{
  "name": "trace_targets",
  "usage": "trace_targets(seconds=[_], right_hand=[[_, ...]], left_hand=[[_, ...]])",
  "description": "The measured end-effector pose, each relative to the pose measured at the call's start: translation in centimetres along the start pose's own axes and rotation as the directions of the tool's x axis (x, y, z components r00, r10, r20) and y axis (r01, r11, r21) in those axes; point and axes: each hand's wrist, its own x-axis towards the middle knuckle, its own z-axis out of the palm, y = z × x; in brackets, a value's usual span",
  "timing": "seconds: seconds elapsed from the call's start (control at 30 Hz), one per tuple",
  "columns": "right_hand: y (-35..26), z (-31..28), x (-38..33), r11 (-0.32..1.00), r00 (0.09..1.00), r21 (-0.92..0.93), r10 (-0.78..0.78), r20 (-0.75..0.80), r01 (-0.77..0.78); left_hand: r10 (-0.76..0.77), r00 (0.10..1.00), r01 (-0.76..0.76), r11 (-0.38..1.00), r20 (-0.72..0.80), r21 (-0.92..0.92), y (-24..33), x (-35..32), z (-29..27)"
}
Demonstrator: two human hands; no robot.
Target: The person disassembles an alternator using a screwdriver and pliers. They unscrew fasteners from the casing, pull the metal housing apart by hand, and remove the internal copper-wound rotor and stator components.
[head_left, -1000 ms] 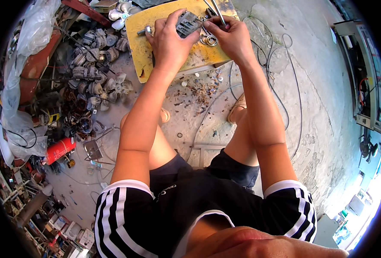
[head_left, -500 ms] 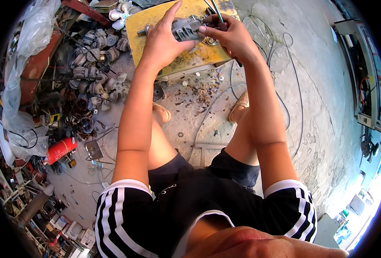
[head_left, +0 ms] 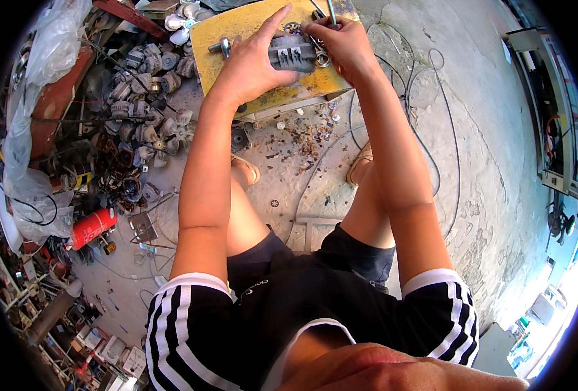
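Note:
A grey finned metal motor body (head_left: 293, 57) lies on its side on the yellow work surface (head_left: 220, 26), a shaft end (head_left: 220, 47) showing to its left. My left hand (head_left: 251, 68) curves around the motor's left side, thumb along the near side and fingers over the far side. Just right of the motor, my right hand (head_left: 349, 51) is closed on a thin tool (head_left: 332, 12) with a pale green shaft and dark grip, perhaps a screwdriver. Between the motor and my right hand lies a shiny ring-ended metal piece (head_left: 322, 60). My right fingertips partly hide the tool.
Several old motors (head_left: 147, 88) and fan blades (head_left: 165, 138) are heaped on the floor at left, near a red cylinder (head_left: 93, 228). Scraps (head_left: 311, 133) litter the floor before the yellow surface. A grey cable (head_left: 455, 124) loops across the floor at right.
My right hand has drawn away from the motor's right end and risen slightly, keeping the tool. The motor has turned and shifted a little right under my left hand, showing its fins more.

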Motion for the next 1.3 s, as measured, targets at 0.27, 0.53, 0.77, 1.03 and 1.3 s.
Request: trace_targets(seconds=[0.27, 0.53, 0.77, 1.03, 1.3], right_hand=[[1.2, 0.0, 1.5, 0.987, 0.996, -0.134, -0.091, -0.012, 0.089], [-2.0, 0.8, 1.7, 0.930, 0.975, -0.365, -0.120, -0.189, 0.044], [0.2, -3.5, 1.2, 0.986, 0.993, -0.128, 0.096, -0.071, -0.105], [0.7, -7.7, 1.0, 0.504, 0.959, 0.851, 0.284, -0.004, -0.146], [0.9, -10.1, -1.0, 0.507, 0.926, 0.776, 0.252, 0.282, -0.375]], left_hand=[[0.043, 0.999, -0.042, 0.998, -0.030, 0.047, -1.9, 0.1, 0.9], [0.024, 0.999, -0.020, 0.991, 0.028, -0.133, -0.9, 0.1, 0.1], [0.054, 0.998, -0.053, 0.998, -0.025, 0.036, -3.3, -1.7, -2.1], [0.064, 0.996, -0.034, 0.919, -0.064, 0.392, -4.3, -3.5, -1.0], [0.000, 0.998, 0.015, 0.973, -0.065, 0.229, -4.4, -2.2, 0.1]])
